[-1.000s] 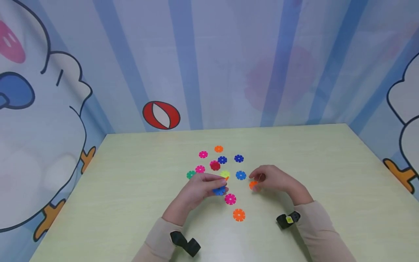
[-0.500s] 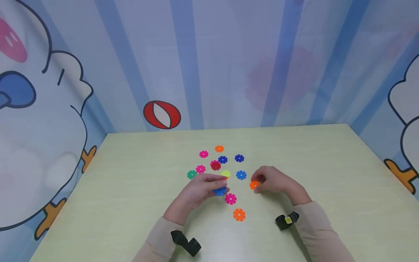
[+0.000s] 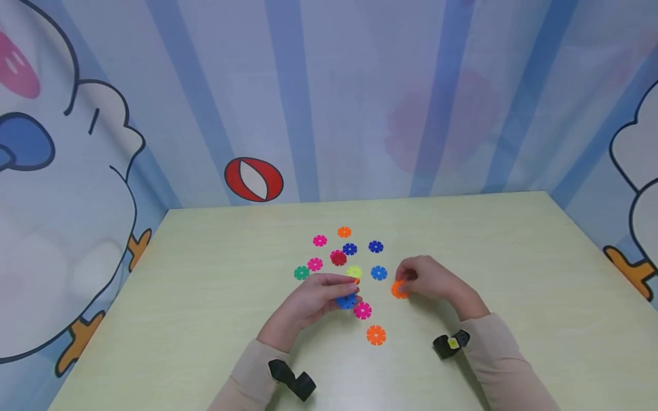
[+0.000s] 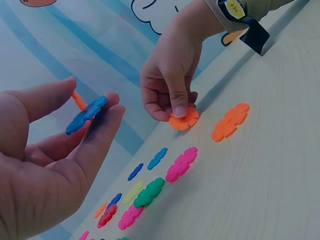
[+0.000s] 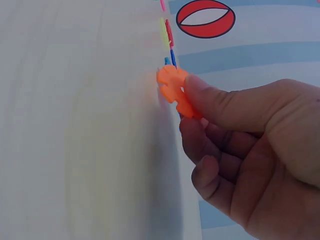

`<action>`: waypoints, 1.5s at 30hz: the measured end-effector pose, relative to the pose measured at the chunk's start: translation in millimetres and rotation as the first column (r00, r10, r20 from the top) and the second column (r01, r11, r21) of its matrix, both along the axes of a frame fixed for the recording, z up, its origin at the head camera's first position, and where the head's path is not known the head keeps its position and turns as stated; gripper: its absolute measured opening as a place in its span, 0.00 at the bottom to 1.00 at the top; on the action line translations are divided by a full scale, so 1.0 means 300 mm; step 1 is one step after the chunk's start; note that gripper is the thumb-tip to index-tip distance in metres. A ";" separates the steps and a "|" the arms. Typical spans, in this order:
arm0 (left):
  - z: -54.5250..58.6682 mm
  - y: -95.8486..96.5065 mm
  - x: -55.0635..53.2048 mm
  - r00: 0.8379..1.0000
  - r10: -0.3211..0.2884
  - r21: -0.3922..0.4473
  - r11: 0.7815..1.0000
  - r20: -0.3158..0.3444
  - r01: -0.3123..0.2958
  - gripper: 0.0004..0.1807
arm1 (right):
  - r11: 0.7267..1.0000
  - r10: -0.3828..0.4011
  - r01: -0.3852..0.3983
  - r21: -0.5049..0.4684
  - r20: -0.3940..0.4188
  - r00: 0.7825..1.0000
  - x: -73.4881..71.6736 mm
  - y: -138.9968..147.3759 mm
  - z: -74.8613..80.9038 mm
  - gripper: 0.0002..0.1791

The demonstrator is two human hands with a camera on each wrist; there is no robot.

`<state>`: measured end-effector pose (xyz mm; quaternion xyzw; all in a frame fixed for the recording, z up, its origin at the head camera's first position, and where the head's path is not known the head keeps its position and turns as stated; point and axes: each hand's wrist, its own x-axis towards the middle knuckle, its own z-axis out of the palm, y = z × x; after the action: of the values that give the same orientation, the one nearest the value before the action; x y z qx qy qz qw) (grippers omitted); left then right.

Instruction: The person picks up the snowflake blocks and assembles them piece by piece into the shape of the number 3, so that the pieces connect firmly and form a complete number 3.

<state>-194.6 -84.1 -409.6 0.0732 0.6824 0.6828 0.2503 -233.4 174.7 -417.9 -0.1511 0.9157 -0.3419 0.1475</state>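
My left hand point(image 3: 320, 298) pinches a blue notched plastic disc point(image 4: 86, 116) between thumb and fingers. An orange disc point(image 4: 78, 101), seen nearly edge-on, is slotted into the blue one at an angle. To its right, my right hand point(image 3: 429, 281) grips a single orange notched disc point(image 5: 175, 87), thumb on its face and fingers behind. That disc is tilted up, close over the table. Just below the left fingertips in the head view lies a pink disc point(image 3: 362, 310), and nearer to me an orange one point(image 3: 376, 335).
Several more discs lie scattered beyond the hands on the pale wooden table point(image 3: 169, 319), among them a green one point(image 3: 301, 273), a yellow one point(image 3: 354, 272), a red one point(image 3: 338, 258) and a light blue one point(image 3: 378, 273). A striped cartoon backdrop point(image 3: 349, 114) surrounds the table.
My right hand has taken up the orange disc from the table, and it now shows more of its face at the fingertips. The left hand stays nearly still with its joined discs.
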 end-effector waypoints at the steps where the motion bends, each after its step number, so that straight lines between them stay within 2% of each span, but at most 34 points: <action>1: 0.001 0.000 0.001 1.000 0.000 0.004 1.000 0.001 0.000 0.22 | 1.000 0.005 -0.005 -0.007 -0.006 1.000 -0.001 0.000 0.003 0.04; 5: 0.001 0.001 -0.001 1.000 0.003 0.010 1.000 0.010 -0.003 0.22 | 0.997 0.029 -0.031 -0.065 -0.031 0.999 0.000 -0.003 0.021 0.06; 10: 0.000 0.002 -0.005 1.000 0.008 0.007 1.000 0.029 -0.008 0.22 | 0.978 0.057 -0.060 -0.198 -0.019 0.998 0.013 -0.016 0.048 0.11; 16: -0.004 0.000 -0.004 1.000 0.005 0.008 1.000 0.028 -0.005 0.22 | 0.918 0.100 -0.077 -0.390 0.040 0.994 0.042 -0.047 0.078 0.14; 19: -0.004 -0.001 -0.002 1.000 -0.003 0.015 1.000 0.022 0.003 0.22 | 0.893 0.102 -0.058 -0.447 0.073 0.992 0.055 -0.065 0.090 0.16; 24: 0.000 -0.002 -0.001 1.000 -0.023 0.030 0.999 0.015 0.022 0.23 | 0.881 0.048 0.007 -0.473 0.104 0.993 0.070 -0.090 0.101 0.17; 29: -0.001 -0.002 0.000 0.999 -0.030 0.032 0.999 0.017 0.029 0.22 | 0.884 0.020 0.034 -0.467 0.110 0.994 0.076 -0.102 0.101 0.17; 37: 0.000 0.001 0.003 0.999 -0.030 0.032 0.999 0.015 0.030 0.19 | 0.901 0.034 0.018 -0.433 0.112 0.993 0.077 -0.111 0.091 0.18; 45: -0.004 0.002 0.004 0.999 -0.051 0.006 0.999 -0.013 0.051 0.19 | 0.911 0.072 -0.039 -0.411 0.066 0.995 0.084 -0.121 0.093 0.18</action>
<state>-193.3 -83.4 -410.7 0.0958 0.6797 0.6779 0.2633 -208.2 138.3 -390.0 -0.1909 0.8126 -0.5274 0.1587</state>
